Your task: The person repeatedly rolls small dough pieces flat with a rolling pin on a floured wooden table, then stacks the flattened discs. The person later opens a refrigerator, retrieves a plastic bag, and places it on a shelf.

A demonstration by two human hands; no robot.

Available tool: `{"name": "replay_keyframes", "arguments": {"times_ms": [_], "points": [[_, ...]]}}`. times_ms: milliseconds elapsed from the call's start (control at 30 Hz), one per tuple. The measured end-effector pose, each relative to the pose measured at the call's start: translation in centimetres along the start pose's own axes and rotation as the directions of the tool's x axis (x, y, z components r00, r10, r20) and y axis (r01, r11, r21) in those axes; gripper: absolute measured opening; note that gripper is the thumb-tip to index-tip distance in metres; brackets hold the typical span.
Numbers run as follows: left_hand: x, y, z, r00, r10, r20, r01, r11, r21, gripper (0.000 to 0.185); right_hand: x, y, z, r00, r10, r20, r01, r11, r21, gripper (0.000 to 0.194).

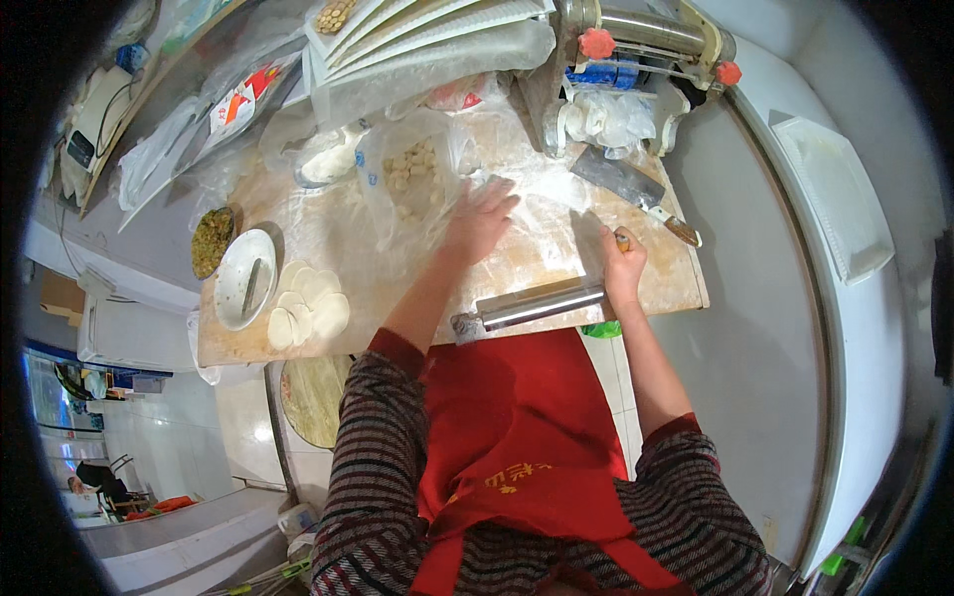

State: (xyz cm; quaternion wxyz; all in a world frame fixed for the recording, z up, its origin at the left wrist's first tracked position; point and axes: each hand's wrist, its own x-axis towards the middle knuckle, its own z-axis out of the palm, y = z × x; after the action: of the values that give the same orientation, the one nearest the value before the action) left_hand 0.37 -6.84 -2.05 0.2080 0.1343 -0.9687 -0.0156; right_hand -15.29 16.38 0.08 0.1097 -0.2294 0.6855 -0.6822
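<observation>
My right hand (624,262) is closed around a small wooden-looking handle, beside the right end of a shiny metal rolling pin (544,304) at the board's front edge. My left hand (481,220), blurred, lies palm down with fingers spread over the floured wooden board (387,298). Just beyond it, a clear plastic bag (373,186) holds many small pieces of dough (414,171). Flat round dough wrappers (317,294) overlap at the left. Next to them are a white bowl (232,298) with a utensil inside and a dish of chopped greenish filling (212,242).
A cleaver (618,177) lies at the board's right. Behind stand a dough roller machine (656,33) and stacked white trays (425,52). A scoop of flour (328,160) rests at the back left. A white tray (835,197) is at the far right.
</observation>
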Motion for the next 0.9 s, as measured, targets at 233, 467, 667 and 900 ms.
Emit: {"name": "replay_keyframes", "arguments": {"times_ms": [233,467,667,900], "points": [[0.0,-8.5,0.7,0.711,-0.64,-0.291,0.6,0.768,-0.225,0.028,0.3,0.3,0.2,1.0,-0.012,0.02,0.012,1.0,-0.007,0.038],[0.6,-8.2,0.7,0.866,-0.469,-0.174,0.436,0.878,-0.197,0.021,0.3,0.2,0.2,1.0,-0.013,0.013,0.013,0.999,0.034,0.039],[-4.3,-5.0,-2.8,0.896,-0.41,-0.172,0.312,0.856,-0.411,0.024,0.1,-0.1,0.1,0.998,-0.061,0.015,0.06,0.998,0.007,0.039],[-5.0,-0.5,-3.9,0.956,-0.294,0.016,0.19,0.576,-0.795,0.032,0.1,-0.1,0.2,0.996,-0.088,0.008,0.088,0.995,0.04,0.039]]}}
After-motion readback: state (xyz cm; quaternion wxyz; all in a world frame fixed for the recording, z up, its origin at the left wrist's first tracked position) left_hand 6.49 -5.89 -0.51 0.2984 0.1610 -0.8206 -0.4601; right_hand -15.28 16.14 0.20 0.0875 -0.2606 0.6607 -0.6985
